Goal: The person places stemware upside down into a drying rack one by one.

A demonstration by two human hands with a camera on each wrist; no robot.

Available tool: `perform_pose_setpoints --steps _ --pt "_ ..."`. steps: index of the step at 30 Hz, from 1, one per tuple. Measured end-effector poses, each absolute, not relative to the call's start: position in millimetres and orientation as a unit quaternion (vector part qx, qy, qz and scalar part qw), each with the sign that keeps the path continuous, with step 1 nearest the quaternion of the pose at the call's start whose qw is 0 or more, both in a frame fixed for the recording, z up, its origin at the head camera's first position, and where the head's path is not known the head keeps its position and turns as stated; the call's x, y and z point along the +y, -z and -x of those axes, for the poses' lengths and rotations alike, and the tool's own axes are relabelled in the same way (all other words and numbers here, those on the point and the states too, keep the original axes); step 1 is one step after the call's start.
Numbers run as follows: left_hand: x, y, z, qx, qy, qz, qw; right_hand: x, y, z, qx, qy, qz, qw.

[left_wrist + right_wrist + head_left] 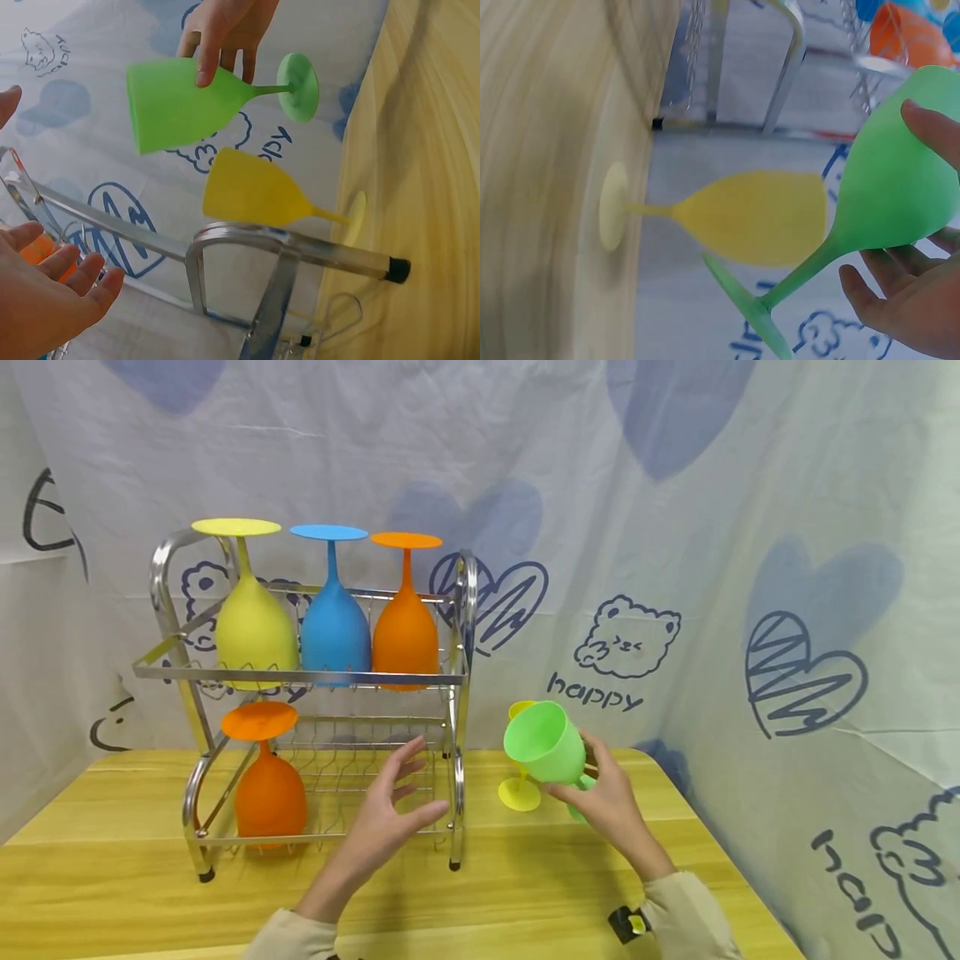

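Note:
A green goblet (553, 752) is gripped round its bowl by my right hand (609, 793), tilted with its mouth toward the upper left. In the right wrist view the thumb and fingers hold the green goblet (892, 172) by the bowl, its stem and foot hanging free. Behind it a yellow goblet (519, 794) stands upright on the table, mostly hidden by the green one in the head view. My left hand (390, 810) hovers in front of the rack's lower right part, fingers spread, holding nothing.
A two-tier metal rack (375, 677) stands on the wooden table (525, 893). Upside down on its top tier are yellow (257, 631), blue (335, 631) and orange (406, 635) goblets; another orange goblet (271, 793) is inverted at the lower tier's left. A patterned cloth (570, 527) hangs behind.

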State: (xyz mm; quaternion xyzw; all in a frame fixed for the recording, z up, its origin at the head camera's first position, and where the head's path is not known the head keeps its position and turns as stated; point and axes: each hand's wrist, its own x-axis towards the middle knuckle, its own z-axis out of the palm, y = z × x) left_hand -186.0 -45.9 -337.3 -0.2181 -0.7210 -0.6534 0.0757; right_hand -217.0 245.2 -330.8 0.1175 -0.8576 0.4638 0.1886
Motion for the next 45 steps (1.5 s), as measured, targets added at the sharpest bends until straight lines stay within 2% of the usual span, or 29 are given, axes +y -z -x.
perform_pose_setpoints --steps 10,22,35,45 --pt "-25 329 188 -0.724 0.647 0.231 0.068 226 324 202 -0.869 -0.386 -0.188 0.247" --pt "-3 327 196 -0.762 0.59 0.25 0.098 215 326 192 -0.861 -0.208 -0.311 0.345" --pt "-1 333 199 -0.76 0.595 0.24 0.098 211 328 186 -0.861 -0.156 -0.326 0.358" --pt "-8 333 199 -0.73 0.636 0.219 0.119 213 332 178 -0.832 -0.161 -0.349 0.4"
